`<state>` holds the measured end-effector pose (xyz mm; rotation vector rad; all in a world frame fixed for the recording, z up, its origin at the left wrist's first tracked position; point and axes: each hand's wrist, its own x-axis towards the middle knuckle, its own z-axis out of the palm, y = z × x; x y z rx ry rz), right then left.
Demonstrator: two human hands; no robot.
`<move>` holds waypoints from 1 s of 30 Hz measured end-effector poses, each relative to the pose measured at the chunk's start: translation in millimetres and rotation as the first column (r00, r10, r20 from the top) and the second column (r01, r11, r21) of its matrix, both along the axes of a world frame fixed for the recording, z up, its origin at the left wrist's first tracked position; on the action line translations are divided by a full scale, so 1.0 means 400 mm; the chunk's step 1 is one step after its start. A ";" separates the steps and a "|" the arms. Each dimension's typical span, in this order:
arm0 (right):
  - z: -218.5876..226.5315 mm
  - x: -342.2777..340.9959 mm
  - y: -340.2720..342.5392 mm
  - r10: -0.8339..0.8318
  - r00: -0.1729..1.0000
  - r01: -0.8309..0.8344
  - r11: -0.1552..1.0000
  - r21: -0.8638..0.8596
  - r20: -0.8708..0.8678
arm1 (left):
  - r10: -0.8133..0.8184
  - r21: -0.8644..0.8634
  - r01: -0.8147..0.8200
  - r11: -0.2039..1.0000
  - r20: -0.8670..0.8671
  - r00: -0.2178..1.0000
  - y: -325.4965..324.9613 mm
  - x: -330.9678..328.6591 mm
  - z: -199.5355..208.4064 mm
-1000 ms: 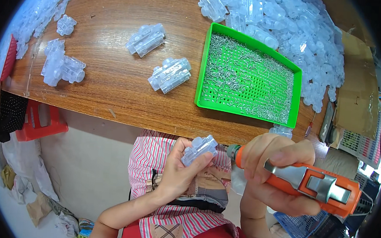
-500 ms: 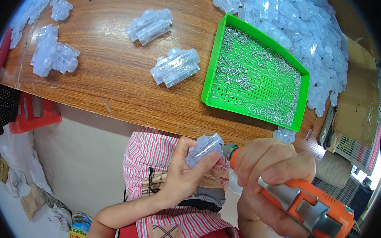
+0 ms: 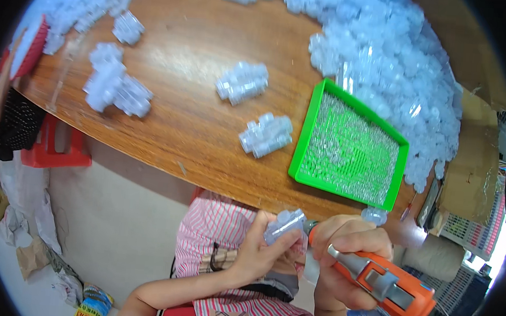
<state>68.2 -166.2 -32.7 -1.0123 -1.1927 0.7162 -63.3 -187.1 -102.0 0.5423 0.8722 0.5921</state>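
My left hand (image 3: 263,256) pinches a clear plastic piece (image 3: 284,226) between thumb and fingers, just off the near edge of the table (image 3: 174,118), over my striped apron (image 3: 208,225). The piece's long axis slants from lower left to upper right, so one end faces my right side. My right hand (image 3: 349,248), fingers curled round an orange power screwdriver (image 3: 404,294), is just to the right, the tool's nose aimed leftward and slightly up at that end. Whether the tip touches the plastic, I can't tell. The green tray (image 3: 306,139) lies beyond both hands.
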 end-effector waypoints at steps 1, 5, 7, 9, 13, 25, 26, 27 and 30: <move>0.012 -0.004 0.005 -0.027 0.999 0.026 0.999 -0.028 -0.035 | -0.015 -0.026 0.015 1.000 -0.001 1.000 0.002 -0.004 -0.002; 0.091 0.056 -0.013 -0.003 0.945 0.014 0.999 0.031 -0.328 | -0.308 0.134 0.318 0.938 -0.090 0.947 0.057 -0.052 0.054; 0.139 0.071 0.002 -0.235 0.950 0.255 0.964 0.076 -0.207 | -0.265 0.185 0.293 0.938 -0.165 0.950 0.116 -0.089 0.132; 0.166 0.106 -0.002 -0.293 0.943 0.310 0.946 0.095 -0.155 | 0.161 0.747 0.367 0.555 -0.529 0.833 0.213 -0.134 0.128; 0.134 0.171 -0.052 -0.394 0.902 0.399 0.917 -0.008 -0.178 | 0.300 0.663 0.428 0.614 -0.698 0.650 0.381 -0.153 0.097; 0.126 0.215 -0.084 -0.543 0.825 0.553 0.833 0.025 -0.156 | 0.483 0.648 0.663 0.375 -0.747 0.457 0.417 -0.077 0.144; 0.126 0.222 -0.081 -0.551 0.823 0.559 0.829 0.017 -0.138 | 0.594 0.701 0.656 0.281 -0.663 0.455 0.400 -0.074 0.151; 0.126 0.227 -0.081 -0.567 0.818 0.568 0.823 -0.015 -0.099 | 0.544 0.698 0.632 0.336 -0.692 0.475 0.372 -0.047 0.188; 0.145 0.250 -0.101 -0.643 0.766 0.643 0.766 -0.001 0.004 | 0.259 0.757 0.625 0.191 -0.653 0.712 0.277 0.044 0.235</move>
